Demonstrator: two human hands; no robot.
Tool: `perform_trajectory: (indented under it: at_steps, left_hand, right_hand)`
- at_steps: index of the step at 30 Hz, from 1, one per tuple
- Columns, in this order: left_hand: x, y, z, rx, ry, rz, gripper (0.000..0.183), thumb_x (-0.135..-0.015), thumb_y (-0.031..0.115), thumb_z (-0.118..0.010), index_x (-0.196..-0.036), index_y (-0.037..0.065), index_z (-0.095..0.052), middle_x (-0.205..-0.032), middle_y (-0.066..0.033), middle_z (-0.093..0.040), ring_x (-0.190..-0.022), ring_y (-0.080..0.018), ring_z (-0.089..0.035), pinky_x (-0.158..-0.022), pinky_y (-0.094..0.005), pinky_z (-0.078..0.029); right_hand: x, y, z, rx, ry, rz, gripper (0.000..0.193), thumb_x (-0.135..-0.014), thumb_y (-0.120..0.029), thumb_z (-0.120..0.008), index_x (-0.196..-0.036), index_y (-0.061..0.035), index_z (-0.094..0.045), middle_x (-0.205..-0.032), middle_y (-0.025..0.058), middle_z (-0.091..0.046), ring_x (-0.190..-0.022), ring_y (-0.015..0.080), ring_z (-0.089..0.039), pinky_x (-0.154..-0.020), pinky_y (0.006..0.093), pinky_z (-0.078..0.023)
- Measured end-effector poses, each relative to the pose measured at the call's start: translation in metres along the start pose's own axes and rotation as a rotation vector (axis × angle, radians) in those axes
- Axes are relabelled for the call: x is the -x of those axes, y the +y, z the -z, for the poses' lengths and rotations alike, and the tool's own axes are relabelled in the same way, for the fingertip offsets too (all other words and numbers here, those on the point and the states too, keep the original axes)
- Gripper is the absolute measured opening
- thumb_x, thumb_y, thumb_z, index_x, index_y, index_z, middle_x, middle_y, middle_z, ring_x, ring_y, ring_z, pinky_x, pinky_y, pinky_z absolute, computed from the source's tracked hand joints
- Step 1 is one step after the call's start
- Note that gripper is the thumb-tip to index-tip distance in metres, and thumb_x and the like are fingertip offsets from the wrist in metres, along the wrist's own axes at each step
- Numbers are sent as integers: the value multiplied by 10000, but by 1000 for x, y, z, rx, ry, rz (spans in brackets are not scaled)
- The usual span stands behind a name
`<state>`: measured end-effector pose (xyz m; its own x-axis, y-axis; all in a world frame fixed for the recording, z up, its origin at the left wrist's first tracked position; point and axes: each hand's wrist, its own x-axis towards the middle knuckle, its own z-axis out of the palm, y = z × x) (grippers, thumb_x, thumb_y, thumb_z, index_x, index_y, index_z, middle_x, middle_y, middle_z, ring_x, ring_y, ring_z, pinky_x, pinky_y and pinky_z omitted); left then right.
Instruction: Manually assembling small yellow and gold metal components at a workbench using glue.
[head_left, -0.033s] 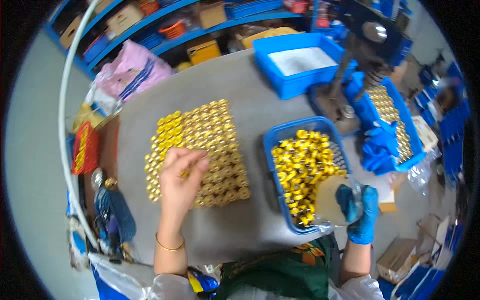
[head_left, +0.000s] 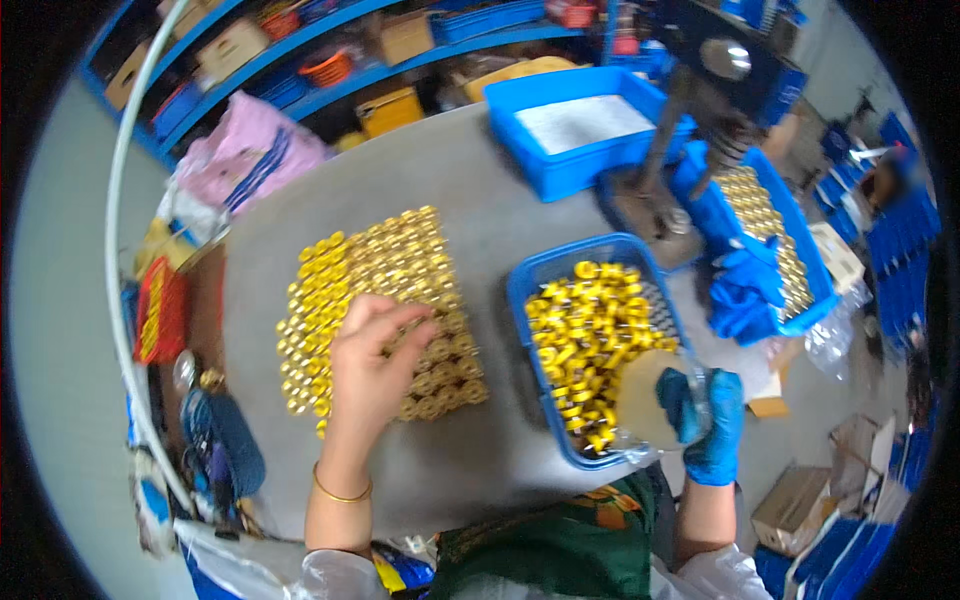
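Observation:
My bare left hand (head_left: 375, 355) hovers over a block of small round brass pieces (head_left: 405, 250) set in close rows on the grey table. Its fingers and thumb curl together; whatever they may hold is too blurred to name. Yellow caps (head_left: 322, 262) top the rows on the block's left side. My right hand (head_left: 715, 430), in a blue glove, grips a cloudy, see-through plastic tub (head_left: 645, 400) by its side, with some fingers showing through or inside it. This tub is tilted over the near right part of a blue basket (head_left: 518, 300) heaped with yellow caps (head_left: 590, 340).
A blue bin with a white bottom (head_left: 535, 165) stands at the back, beside a dark press (head_left: 655, 215). Right of it, a blue tray (head_left: 815, 260) holds brass pieces, with blue gloves (head_left: 745, 290) over its edge. A red basket (head_left: 160, 320) sits at left.
The whole view has shifted slightly. My left hand has moved a little right across the block, uncovering more pieces on its left side. My right hand keeps its grip on the tub.

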<state>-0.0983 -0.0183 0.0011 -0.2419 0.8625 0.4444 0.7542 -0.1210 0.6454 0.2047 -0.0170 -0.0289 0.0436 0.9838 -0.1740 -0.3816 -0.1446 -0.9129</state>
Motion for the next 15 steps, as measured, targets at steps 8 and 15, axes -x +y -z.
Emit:
perform_trajectory:
  at_steps: [8,15]
  left_hand:
    - [-40,49,-128,59,-393,-415,154,-653,163,-630,-765,59,-616,-749,-88,-515,-695,-233,-529,-611,-326,-427]
    - [-40,76,-172,-26,-548,-488,146,-658,211,-616,-719,79,-629,-748,-76,-530,-713,-230,-539,-612,-339,-435]
  right_hand:
    - [6,-19,10,83,-271,65,375,-807,-302,-483,-630,18,-562,-526,65,-538,-423,100,-476,-438,213,-378]
    - [1,-20,14,13,-289,-26,297,-811,-245,-494,-646,-15,-585,-553,39,-550,-530,89,-505,-554,221,-419]
